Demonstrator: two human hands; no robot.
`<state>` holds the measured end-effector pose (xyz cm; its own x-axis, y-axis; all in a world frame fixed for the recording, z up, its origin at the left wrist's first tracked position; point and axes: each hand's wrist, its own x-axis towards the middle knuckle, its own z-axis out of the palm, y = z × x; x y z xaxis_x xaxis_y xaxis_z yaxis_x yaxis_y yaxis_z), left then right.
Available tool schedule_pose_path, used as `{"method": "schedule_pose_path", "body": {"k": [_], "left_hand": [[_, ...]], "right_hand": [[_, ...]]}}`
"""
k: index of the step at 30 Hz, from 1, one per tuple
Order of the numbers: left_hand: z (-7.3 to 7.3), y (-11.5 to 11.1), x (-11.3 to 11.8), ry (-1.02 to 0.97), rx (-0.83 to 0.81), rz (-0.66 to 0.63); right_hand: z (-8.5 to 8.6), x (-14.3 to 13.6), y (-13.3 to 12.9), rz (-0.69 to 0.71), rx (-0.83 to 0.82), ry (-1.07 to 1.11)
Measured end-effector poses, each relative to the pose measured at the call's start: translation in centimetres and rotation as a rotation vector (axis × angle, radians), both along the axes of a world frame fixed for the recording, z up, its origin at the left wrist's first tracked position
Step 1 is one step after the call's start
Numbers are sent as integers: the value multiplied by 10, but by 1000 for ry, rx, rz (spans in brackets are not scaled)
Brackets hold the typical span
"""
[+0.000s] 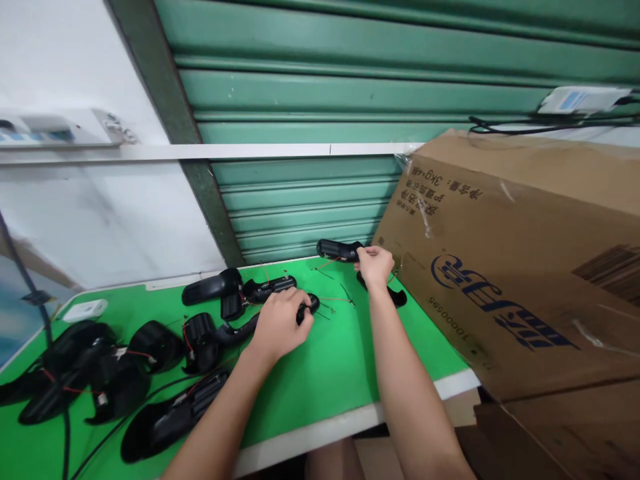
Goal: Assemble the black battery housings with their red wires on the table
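Observation:
My right hand (376, 265) pinches the end of a long black plastic housing (336, 250) with thin red wires, near the back of the green tabletop. Just below that hand lies a curved black part (397, 297), partly hidden by the wrist. My left hand (284, 321) is closed around a second black housing (314, 304); its rounded end shows past the fingers, and red and black wires trail from it to the right. Behind the left hand rests another black housing (273, 287) with wires.
Several black plastic shells (203, 343) with red wires cover the left of the green tabletop (330, 380). A dark cable (63, 400) crosses there. A large cardboard box (450, 267) stands along the right side. A green shutter (310, 200) and white rail (300, 151) are behind.

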<state>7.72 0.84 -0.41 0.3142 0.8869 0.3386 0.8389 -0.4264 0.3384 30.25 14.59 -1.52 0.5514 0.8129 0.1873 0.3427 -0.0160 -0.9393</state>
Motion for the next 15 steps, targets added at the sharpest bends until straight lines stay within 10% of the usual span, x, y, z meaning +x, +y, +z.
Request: {"method": "schedule_pose_path", "body": {"k": [6, 10, 15], "left_hand": [[1, 1, 0, -48, 56, 70], [14, 2, -7, -567, 60, 158], [24, 2, -10, -1154, -701, -20]], "right_hand": [[20, -10, -11, 228, 99, 200], [36, -30, -29, 521, 110, 220], [48, -58, -53, 843, 56, 231]]}}
